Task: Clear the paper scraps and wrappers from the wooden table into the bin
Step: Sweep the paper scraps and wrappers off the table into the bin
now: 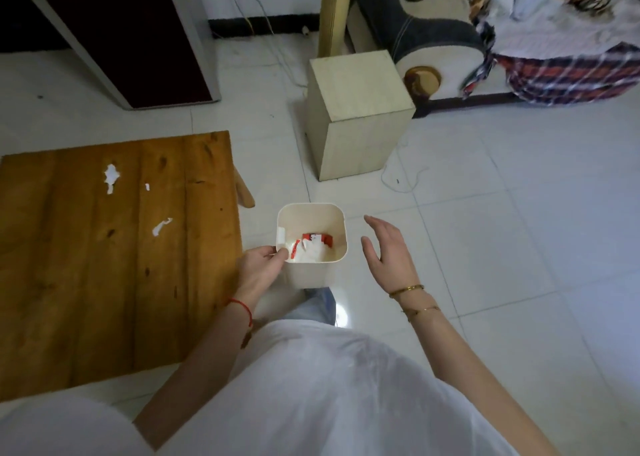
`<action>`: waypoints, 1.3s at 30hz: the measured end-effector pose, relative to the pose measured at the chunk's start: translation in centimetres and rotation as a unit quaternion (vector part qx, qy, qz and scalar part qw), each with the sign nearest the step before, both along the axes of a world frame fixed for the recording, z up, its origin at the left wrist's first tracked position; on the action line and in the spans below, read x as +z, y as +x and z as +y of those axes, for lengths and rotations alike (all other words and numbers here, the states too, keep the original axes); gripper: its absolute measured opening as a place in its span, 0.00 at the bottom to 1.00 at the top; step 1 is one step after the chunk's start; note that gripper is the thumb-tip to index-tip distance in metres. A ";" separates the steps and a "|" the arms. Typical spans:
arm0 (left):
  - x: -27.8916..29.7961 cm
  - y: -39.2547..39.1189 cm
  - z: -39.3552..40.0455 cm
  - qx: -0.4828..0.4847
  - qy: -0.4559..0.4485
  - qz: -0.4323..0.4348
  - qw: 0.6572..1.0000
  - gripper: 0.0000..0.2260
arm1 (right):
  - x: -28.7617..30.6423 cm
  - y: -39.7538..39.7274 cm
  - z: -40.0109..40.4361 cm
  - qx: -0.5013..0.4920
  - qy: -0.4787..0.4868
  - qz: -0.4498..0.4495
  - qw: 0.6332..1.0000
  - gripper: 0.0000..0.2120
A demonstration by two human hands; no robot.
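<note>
The wooden table [86,247] is filling the left half of the frame, with three white paper scraps lying on it: a large torn scrap [111,177] toward its top, a long scrap [160,227] right of its centre, and a tiny scrap [147,187] between them. Just right of the table, at frame centre, the cream bin [313,272] is standing on the tiled floor, holding a red wrapper [317,239] and white paper [317,253]. The left hand [261,265] is gripping the bin's near-left rim. The right hand [388,247] is hovering beside the bin, fingers spread, holding nothing.
</note>
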State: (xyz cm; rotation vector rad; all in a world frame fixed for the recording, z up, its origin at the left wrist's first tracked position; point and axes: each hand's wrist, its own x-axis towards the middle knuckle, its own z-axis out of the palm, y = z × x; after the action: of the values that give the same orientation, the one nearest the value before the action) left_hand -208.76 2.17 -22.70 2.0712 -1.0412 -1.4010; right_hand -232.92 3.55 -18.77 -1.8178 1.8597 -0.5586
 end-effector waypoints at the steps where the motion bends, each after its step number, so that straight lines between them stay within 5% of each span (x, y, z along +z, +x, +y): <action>1: -0.1 -0.2 -1.6 0.007 -0.001 -0.002 1.000 0.11 | 0.0 -0.1 -2.3 0.014 0.000 0.004 1.000 0.20; 12: 0.8 -0.1 -14.1 0.112 0.039 -0.017 0.993 0.06 | 1.4 2.7 -24.7 0.188 0.011 0.000 0.982 0.19; 23: -1.0 0.8 -19.9 0.340 0.056 0.004 0.939 0.07 | -1.0 11.5 -40.2 0.429 0.055 0.041 0.900 0.20; 29: -2.3 -0.3 -23.1 0.482 0.086 0.017 0.872 0.14 | -2.3 16.5 -47.3 0.584 0.069 0.056 0.807 0.21; 39: -5.6 -1.6 -25.6 0.655 0.109 0.075 0.744 0.07 | -6.7 26.7 -50.8 0.728 0.083 0.066 0.678 0.21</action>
State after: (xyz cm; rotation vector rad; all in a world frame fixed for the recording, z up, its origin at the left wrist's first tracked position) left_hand -210.32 -23.42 -28.31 1.9570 0.6978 -0.8270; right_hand -206.21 -47.28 -25.47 -2.4645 0.0257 0.3569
